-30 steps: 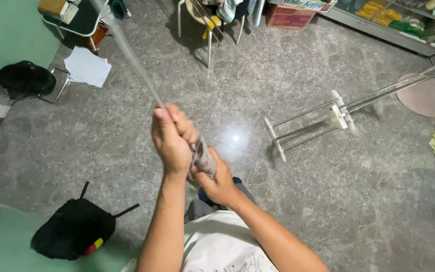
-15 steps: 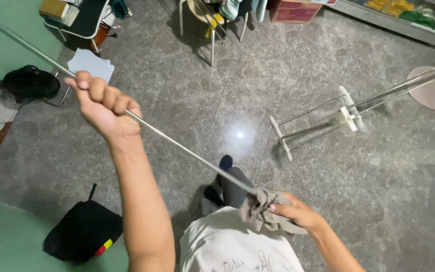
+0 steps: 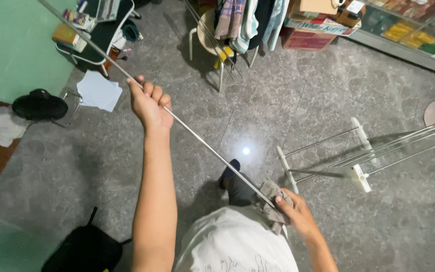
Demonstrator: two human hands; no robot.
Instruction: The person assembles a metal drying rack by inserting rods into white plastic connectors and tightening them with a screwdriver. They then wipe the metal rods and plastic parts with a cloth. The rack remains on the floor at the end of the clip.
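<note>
By the green wall on the left a black hat (image 3: 40,103) lay on the grey stone floor (image 3: 328,90), with a white sheet of paper (image 3: 98,90) just beside it and a black bag (image 3: 84,249) nearer the person's feet. The left hand (image 3: 149,106) was raised with arm outstretched, its fingers closed around a long thin metal rod (image 3: 202,146) that slanted from the upper left down toward the person's body. Lower and to the right, the right hand (image 3: 295,211) was closed on a grey cloth (image 3: 275,204), pressing it around the rod's near end. Farther right, a metal drying rack (image 3: 358,156) lay on its side on the floor, well apart from the hands.
</note>
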